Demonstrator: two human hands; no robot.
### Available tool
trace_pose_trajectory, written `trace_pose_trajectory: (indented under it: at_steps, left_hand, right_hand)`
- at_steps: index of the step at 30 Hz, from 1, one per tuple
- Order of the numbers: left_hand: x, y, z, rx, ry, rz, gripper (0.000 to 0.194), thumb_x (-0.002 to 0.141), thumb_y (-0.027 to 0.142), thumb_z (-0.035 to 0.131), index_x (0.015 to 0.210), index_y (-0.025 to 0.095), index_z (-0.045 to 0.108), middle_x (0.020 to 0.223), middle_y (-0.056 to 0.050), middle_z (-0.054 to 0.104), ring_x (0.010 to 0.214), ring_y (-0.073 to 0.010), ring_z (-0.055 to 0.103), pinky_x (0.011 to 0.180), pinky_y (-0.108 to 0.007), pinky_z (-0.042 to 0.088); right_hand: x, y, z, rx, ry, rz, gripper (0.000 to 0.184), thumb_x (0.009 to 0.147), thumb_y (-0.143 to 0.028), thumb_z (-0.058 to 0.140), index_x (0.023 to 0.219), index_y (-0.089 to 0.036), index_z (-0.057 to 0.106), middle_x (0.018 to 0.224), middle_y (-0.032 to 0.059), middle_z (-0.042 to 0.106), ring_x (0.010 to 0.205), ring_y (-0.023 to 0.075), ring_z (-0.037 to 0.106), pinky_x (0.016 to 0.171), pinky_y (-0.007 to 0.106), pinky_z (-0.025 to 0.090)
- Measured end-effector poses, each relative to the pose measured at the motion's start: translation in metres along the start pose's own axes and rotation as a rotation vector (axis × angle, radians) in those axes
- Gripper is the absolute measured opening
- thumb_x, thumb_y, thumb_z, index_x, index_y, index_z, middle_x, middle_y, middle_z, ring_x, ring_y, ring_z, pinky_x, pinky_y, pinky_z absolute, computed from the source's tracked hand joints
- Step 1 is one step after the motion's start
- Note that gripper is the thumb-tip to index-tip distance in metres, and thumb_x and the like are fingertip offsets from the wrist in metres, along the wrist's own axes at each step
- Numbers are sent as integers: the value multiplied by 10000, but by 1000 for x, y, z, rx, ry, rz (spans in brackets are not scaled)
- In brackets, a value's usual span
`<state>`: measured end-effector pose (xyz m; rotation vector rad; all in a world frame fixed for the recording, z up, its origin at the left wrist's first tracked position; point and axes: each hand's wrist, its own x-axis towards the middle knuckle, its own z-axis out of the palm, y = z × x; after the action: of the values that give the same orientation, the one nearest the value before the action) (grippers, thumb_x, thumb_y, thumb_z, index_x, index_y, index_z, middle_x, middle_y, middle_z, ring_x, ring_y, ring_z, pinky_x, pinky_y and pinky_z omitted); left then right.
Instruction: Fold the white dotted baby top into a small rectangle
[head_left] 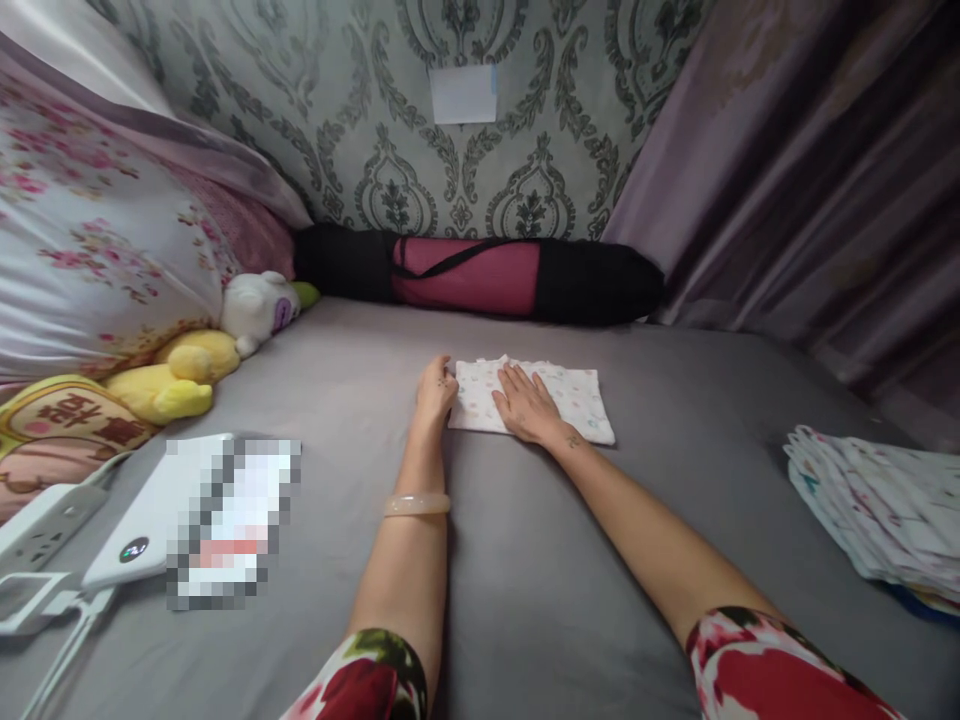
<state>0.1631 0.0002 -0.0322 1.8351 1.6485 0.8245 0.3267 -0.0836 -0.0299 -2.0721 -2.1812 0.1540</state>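
A white cloth (577,395) with small pastel prints lies folded into a flat rectangle on the grey bed sheet. My right hand (529,405) rests flat on its middle, fingers stretched out and slightly spread. At the cloth's left edge is my left hand (436,392), its fingers curled in and closed at that edge. The fingertips there are partly hidden, and a pale bangle circles this wrist.
A pile of similar cloths (885,510) lies at the right. To the left are a white power bank (161,510), a power strip (52,525), cables, and plush toys (169,380) by a floral pillow (97,230). A black-and-pink long bag (465,275) lies along the wall.
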Motion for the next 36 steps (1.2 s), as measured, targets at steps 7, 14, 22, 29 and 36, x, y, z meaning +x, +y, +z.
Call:
trace_pose_trajectory:
  at_steps: [7, 14, 22, 29, 36]
  left_hand:
    - [2, 1, -1, -9, -5, 4, 455, 925, 104, 366, 1329, 107, 576, 1356, -151, 608, 1284, -217, 550, 1065, -313, 417]
    - [4, -1, -2, -14, 13, 13, 453, 924, 102, 361, 1324, 85, 572, 1347, -164, 611, 1269, -219, 562, 1064, -322, 424]
    - [4, -1, 0, -9, 31, 1, 435, 924, 148, 379, 1305, 145, 589, 1317, -125, 640, 1249, -218, 575, 1052, -334, 439]
    - [2, 10, 1, -27, 13, 58, 445, 930, 129, 357, 1317, 103, 575, 1334, -156, 622, 1261, -210, 567, 1059, -316, 425]
    - [-2, 17, 10, -6, -19, 149, 462, 902, 96, 373, 1315, 117, 580, 1320, -138, 635, 1238, -215, 581, 1051, -326, 434]
  right_hand:
    - [8, -14, -10, 11, -55, 36, 592, 1026, -354, 258, 1519, -30, 306, 1592, 155, 224, 1478, 268, 166, 1199, 495, 111]
    - [25, -63, -9, 58, 16, -62, 561, 1022, -295, 261, 1519, -40, 309, 1590, 141, 242, 1481, 251, 153, 1206, 468, 84]
    - [29, -73, 9, 86, 1, -63, 602, 1009, -312, 298, 1535, -24, 256, 1606, 131, 191, 1486, 247, 129, 1209, 440, 91]
    - [23, -50, -8, 138, -2, -66, 588, 1023, -317, 226, 1529, -22, 278, 1595, 142, 228, 1483, 233, 153, 1208, 389, 113]
    - [32, -19, -1, 44, 40, 28, 622, 1030, -383, 229, 1513, 2, 302, 1587, 166, 236, 1481, 258, 154, 1208, 409, 95]
